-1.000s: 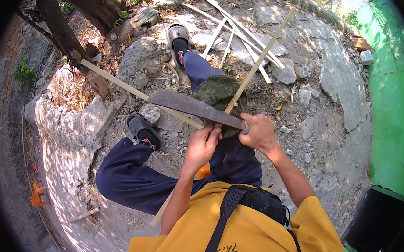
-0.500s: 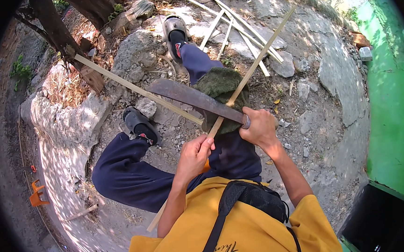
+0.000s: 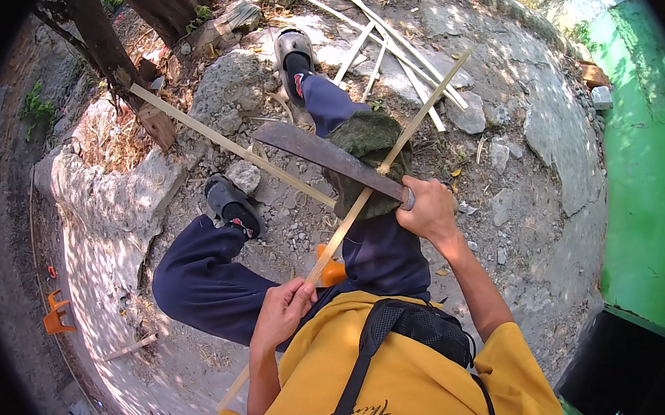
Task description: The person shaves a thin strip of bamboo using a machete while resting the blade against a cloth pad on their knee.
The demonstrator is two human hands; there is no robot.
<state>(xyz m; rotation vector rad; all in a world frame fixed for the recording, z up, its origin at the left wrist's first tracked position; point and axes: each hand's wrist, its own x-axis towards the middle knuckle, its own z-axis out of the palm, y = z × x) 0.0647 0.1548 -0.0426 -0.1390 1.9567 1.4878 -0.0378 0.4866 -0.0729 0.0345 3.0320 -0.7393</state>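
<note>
My right hand is closed round the handle of a machete, whose broad dark blade points to the far left. Beneath the blade runs a thin bamboo strip, slanting from the far right down toward my waist. My left hand pinches this strip near my lap. A dark green cloth covers my knee, and blade and strip cross over it. Another bamboo strip reaches from the cloth's left edge toward the tree. What its near end rests on is hidden.
Several pale split strips lie crossed on the ground ahead. Tree trunks and rough rocks stand at far left. A green wall is on the right. An orange plastic object shows between my legs.
My left hand has drawn back toward my waist, and the bamboo strip has slid with it under the machete. The right hand and blade have barely moved.
</note>
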